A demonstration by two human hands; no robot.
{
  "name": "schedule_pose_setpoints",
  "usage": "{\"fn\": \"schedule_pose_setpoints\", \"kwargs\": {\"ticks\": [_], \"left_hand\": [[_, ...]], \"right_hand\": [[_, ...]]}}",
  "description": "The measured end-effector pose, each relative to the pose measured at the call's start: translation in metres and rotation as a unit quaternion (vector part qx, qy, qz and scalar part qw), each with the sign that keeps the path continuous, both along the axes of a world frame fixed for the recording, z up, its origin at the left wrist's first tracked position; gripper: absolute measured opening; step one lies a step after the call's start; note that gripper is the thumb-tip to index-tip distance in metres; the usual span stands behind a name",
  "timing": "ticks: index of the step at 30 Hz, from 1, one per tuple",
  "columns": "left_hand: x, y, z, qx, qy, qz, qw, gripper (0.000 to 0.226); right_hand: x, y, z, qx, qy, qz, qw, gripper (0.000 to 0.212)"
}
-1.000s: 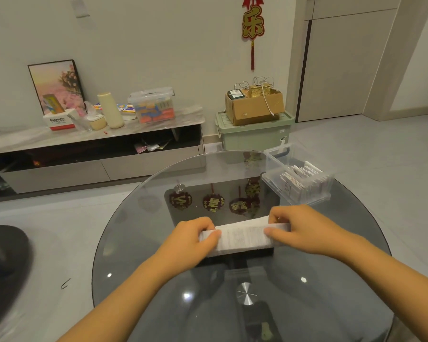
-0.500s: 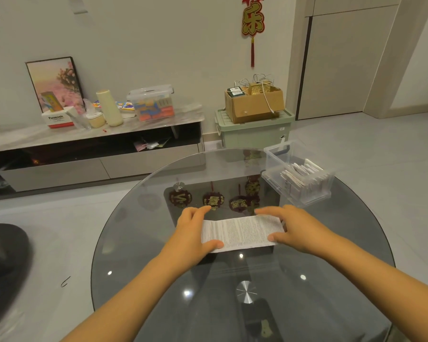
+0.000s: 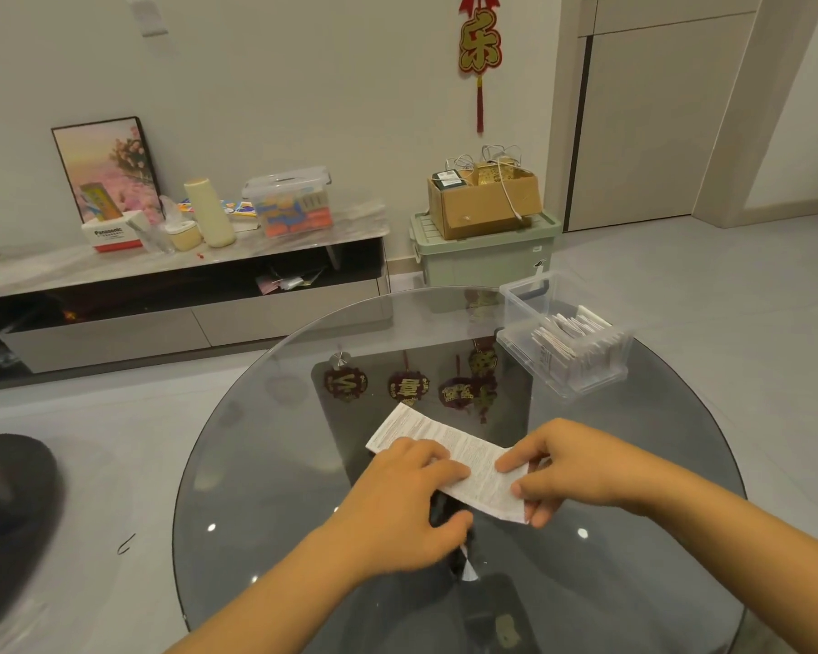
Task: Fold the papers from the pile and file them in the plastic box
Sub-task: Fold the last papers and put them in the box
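The left hand (image 3: 404,493) pressed the folded paper (image 3: 449,460) flat on the glass surface (image 3: 265,464), fingers fairly straight. The right hand (image 3: 582,469) pinched its near end.

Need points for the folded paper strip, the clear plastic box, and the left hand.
folded paper strip (image 3: 464,457), head view, printed middle between the hands.
clear plastic box (image 3: 525,299), head view, far left wall.
left hand (image 3: 397,507), head view, back of the hand.

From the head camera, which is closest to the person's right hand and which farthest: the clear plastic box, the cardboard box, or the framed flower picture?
Measured from the right hand:
1. Clear plastic box, on the glass table just beyond the hand, to the right.
2. Cardboard box, on the green bin on the floor behind the table.
3. Framed flower picture, leaning on the wall at far left, on the low cabinet.
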State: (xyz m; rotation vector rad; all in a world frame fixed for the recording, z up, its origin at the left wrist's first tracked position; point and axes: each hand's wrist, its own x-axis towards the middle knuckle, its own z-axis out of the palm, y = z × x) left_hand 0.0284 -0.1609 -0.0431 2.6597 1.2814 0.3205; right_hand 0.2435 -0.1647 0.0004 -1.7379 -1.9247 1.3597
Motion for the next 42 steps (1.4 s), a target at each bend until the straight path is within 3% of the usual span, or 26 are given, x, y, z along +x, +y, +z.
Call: {"fn": "schedule_pose_setpoints", "kwargs": {"ticks": [4, 9, 15, 18, 22, 25, 29, 33, 36, 40, 42], "left_hand": [[0.004, -0.003, 0.005, 0.005, 0.049, 0.004, 0.999, 0.071], [0.009, -0.005, 0.008, 0.018, 0.0, 0.029, 0.999, 0.052], [0.01, -0.009, 0.011, -0.022, -0.078, 0.041, 0.996, 0.03], [0.007, -0.008, 0.009, -0.051, -0.143, 0.067, 0.986, 0.014], [0.005, -0.005, 0.006, -0.101, -0.244, 0.113, 0.958, 0.043], [0.003, 0.0, 0.001, -0.111, -0.258, 0.15, 0.948, 0.072], [-0.004, 0.01, -0.005, -0.114, -0.252, 0.177, 0.944, 0.095], [-0.008, 0.015, -0.007, -0.101, -0.215, 0.145, 0.961, 0.095], [-0.012, 0.017, -0.004, -0.049, -0.155, 0.149, 0.975, 0.083], [-0.013, 0.016, 0.008, 0.064, 0.021, 0.103, 0.992, 0.037], [-0.012, 0.013, 0.008, 0.053, 0.057, 0.083, 0.993, 0.042]], "right_hand": [[0.003, -0.005, 0.013, -0.033, 0.1, -0.026, 0.994, 0.028], [0.001, -0.009, 0.027, -0.005, 0.113, -0.003, 0.994, 0.026], [-0.001, -0.003, 0.031, 0.134, 0.079, 0.0, 0.988, 0.02], [-0.002, 0.004, 0.025, 0.225, 0.06, 0.008, 0.973, 0.03], [-0.015, 0.014, 0.011, 0.29, 0.061, 0.023, 0.955, 0.045], [-0.025, 0.023, 0.001, 0.294, 0.035, 0.044, 0.954, 0.048], [-0.035, 0.03, -0.009, 0.297, 0.0, 0.069, 0.952, 0.057], [-0.039, 0.033, -0.016, 0.295, -0.063, 0.11, 0.947, 0.056], [-0.038, 0.035, -0.021, 0.284, -0.147, 0.164, 0.933, 0.048], [-0.037, 0.036, -0.022, 0.277, -0.198, 0.175, 0.924, 0.045], [-0.039, 0.035, -0.021, 0.298, -0.225, 0.182, 0.91, 0.043]]}}
